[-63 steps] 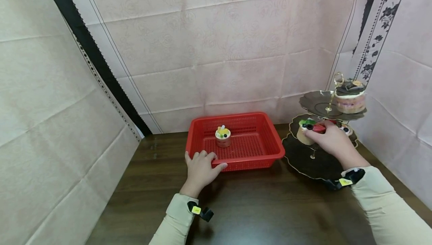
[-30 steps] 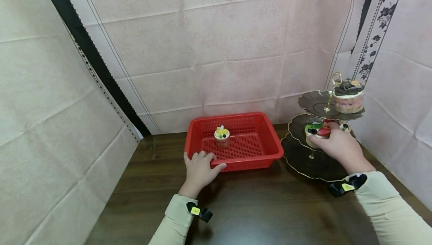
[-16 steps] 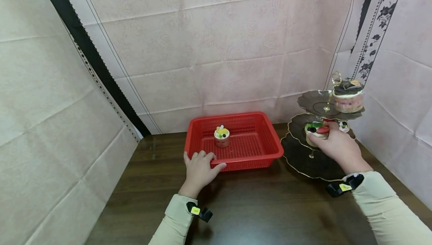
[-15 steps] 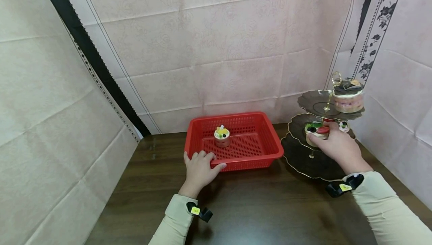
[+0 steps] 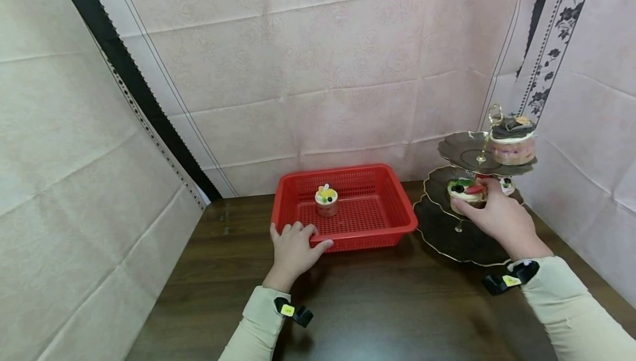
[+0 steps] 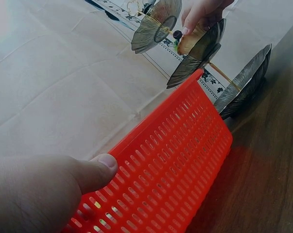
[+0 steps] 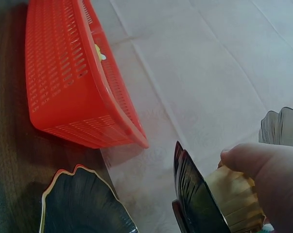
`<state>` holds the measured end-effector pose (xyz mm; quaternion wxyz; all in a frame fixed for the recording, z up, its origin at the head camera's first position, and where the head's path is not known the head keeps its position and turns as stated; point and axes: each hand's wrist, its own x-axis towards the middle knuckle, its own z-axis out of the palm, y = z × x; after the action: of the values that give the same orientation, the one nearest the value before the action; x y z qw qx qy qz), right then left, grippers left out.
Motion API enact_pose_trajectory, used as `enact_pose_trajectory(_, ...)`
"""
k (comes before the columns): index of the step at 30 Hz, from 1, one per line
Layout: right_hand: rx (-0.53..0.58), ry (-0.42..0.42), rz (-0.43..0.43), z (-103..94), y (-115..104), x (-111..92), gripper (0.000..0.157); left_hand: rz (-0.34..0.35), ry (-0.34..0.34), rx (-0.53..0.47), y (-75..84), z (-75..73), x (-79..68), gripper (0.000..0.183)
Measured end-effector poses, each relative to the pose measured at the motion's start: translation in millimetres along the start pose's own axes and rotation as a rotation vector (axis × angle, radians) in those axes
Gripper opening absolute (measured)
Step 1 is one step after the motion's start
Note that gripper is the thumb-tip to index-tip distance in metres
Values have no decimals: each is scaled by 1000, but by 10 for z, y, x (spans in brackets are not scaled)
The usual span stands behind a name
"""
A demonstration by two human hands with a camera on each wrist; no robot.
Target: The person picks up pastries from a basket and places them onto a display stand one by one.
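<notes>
My left hand [image 5: 294, 250] grips the near left corner of a red plastic basket [image 5: 397, 220], its thumb outside the rim. A small cup cake [image 5: 326, 209] with yellow topping stands inside the basket. At the right, my right hand [image 5: 502, 217] holds a fruit-topped cake [image 5: 461, 189] with green leaf, dark berry and red slice, on the middle tier of a dark three-tier stand [image 5: 437, 239]. In the right wrist view my thumb touches the cake's tan ribbed side [image 7: 236, 196]. The fingers behind it are hidden.
A larger layered cake [image 5: 513, 148] with dark topping sits on the stand's top tier. Another small white-topped cake [image 5: 507, 184] is partly hidden behind my right hand. Light cloth walls [image 5: 348, 74] rise behind and at both sides of the brown wooden table [image 5: 387, 295].
Since two seconds ago, my right hand has shifted the fruit-topped cake slightly right and down on the middle tier. Recently it has barely moved. My left hand and the basket stay put.
</notes>
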<state>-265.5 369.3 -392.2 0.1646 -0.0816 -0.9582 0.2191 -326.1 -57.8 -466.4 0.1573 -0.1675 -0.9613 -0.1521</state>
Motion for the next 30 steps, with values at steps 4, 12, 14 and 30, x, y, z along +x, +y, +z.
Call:
enact_pose_trajectory(4,-7,10,-1,-10,-9,-25,94,-5,-6,-2,0,-6,0,47)
enact_pose_trajectory(12,-52,69,17,-65,-36,-146,99,-7,-5,-5,2,-8,-10,47)
enact_pose_trajectory(14,-53,102,23,-74,-43,-188,97,-6,-4,-6,4,-12,-11,47)
enact_pose_trajectory(30,51,428,-183,95,-307,-371,37,-11,-21,-8,9,-20,-4,49)
